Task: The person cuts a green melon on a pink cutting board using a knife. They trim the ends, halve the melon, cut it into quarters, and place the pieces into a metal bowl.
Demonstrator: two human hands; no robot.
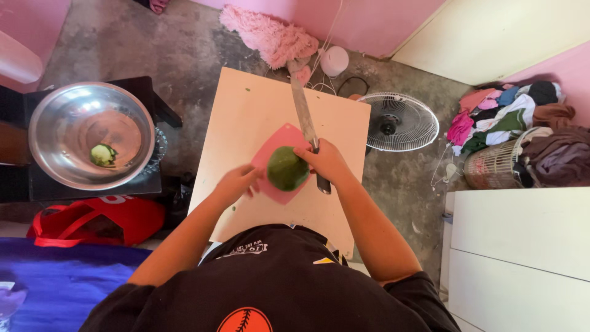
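A round green fruit [287, 168] sits on a pink cutting board [278, 144] near the middle of a pale desk [246, 117]. The right hand [326, 161] touches the fruit from 3 o'clock with its fingers curled around the handle of a long knife [305, 120], whose blade points away toward 12 o'clock. The left hand [236, 184] lies at 8 o'clock from the fruit, fingers loosely bent on the edge of the board; whether it pinches the board cannot be told. Farther out at 9 o'clock, a steel bowl [67, 123] rests on a dark stand and holds green pieces [102, 155]. Below it lies a red bag [98, 220]. At 12 o'clock a pink mop [270, 38] rests on the floor, at 2 o'clock stands a white fan [398, 122], and at 3 o'clock a basket [495, 167] sits under piled clothes [516, 114].
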